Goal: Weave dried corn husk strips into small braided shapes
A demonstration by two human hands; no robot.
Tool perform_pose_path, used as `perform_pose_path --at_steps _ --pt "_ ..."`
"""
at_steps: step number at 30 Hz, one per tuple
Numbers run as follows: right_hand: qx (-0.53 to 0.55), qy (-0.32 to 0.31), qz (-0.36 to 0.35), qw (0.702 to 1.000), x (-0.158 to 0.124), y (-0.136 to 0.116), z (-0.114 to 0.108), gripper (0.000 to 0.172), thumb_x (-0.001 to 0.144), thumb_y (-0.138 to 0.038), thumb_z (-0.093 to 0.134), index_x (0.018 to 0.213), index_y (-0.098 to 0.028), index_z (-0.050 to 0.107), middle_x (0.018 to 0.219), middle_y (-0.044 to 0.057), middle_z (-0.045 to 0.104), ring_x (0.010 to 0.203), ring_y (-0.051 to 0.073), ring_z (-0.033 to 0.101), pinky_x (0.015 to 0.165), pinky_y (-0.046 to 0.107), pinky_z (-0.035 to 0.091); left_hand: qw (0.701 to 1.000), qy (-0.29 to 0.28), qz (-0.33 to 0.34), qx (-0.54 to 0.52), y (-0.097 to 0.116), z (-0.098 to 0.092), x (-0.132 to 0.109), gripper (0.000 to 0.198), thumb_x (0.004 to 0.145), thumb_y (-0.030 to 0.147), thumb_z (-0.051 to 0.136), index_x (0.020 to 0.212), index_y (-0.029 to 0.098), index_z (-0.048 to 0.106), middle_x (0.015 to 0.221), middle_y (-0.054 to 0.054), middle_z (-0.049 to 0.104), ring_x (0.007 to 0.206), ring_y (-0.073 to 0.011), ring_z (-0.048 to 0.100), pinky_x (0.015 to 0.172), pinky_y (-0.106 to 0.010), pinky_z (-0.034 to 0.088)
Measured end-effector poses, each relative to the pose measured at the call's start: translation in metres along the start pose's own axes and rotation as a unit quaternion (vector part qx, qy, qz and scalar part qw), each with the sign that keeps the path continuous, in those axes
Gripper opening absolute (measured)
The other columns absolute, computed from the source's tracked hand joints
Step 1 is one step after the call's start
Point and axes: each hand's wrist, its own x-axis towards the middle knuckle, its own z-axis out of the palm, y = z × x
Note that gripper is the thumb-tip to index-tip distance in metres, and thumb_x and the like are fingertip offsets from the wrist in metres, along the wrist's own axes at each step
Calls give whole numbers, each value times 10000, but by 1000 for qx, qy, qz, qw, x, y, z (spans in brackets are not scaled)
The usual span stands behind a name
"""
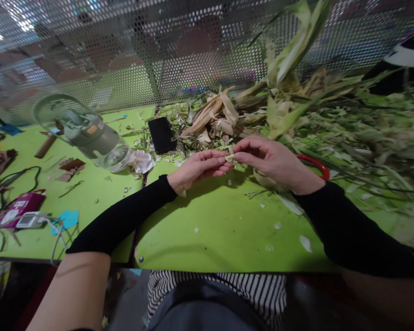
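My left hand (200,168) and my right hand (269,161) meet over the green table (221,230). Both pinch a small pale strip of corn husk (229,155) between their fingertips. Black sleeves cover both forearms. A heap of dry and green corn husks and stalks (296,110) lies just behind and to the right of my hands. Under my right wrist a red ring-shaped handle (318,164) shows, partly hidden.
A black phone (162,134) lies flat behind my left hand. A small grey-green fan (83,131) sits on its side at left, beside crumpled tissue (142,161). Cables, a purple device (20,207) and scraps crowd the far left. A perforated metal screen (158,55) walls the back.
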Motion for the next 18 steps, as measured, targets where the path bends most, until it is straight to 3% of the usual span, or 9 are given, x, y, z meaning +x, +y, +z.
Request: perform_pose_path --at_steps 6,10,18 --pt "23 11 -2 1000 0 -2 2 252 864 -478 695 880 -229 658 925 67 700 769 205 629 692 367 510 999 -37 11 22 -4 -5 1 56 924 80 665 956 119 691 828 -29 766 741 -83 711 775 -233 558" --pt "34 14 17 999 -1 -3 6 216 855 -431 708 876 -224 653 822 31 666 687 162 574 638 321 470 997 -62 13 38 -8 -7 3 86 903 104 701 985 122 683 852 -33 762 762 -97 706 775 -257 550" --pt "70 21 20 997 -1 2 15 324 830 -523 745 880 -213 667 780 18 675 674 153 575 633 314 457 999 -6 19 31 -8 -7 4 64 912 80 679 931 118 631 816 -29 754 746 -91 712 881 -297 579"
